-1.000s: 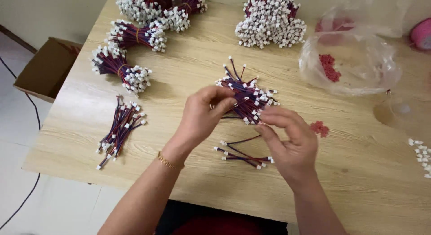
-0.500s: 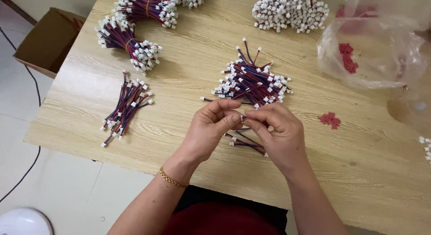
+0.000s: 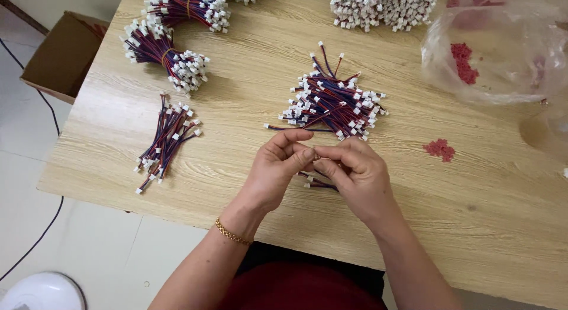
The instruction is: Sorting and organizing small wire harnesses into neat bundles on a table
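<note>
Clear plastic bag [image 3: 503, 55] (top right); brown carton [image 3: 62, 52]

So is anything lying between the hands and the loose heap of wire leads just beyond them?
Nothing visible: bare table separates the left hand and right hand from the loose heap of wire leads. A few leads lie under the hands.

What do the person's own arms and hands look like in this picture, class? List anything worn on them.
Both forearms are bare, with no sleeves in view. The left hand has a thin gold-coloured chain bracelet at the wrist. The right hand shows no bracelet or watch. No gloves; no rings are visible on the fingers.
</note>
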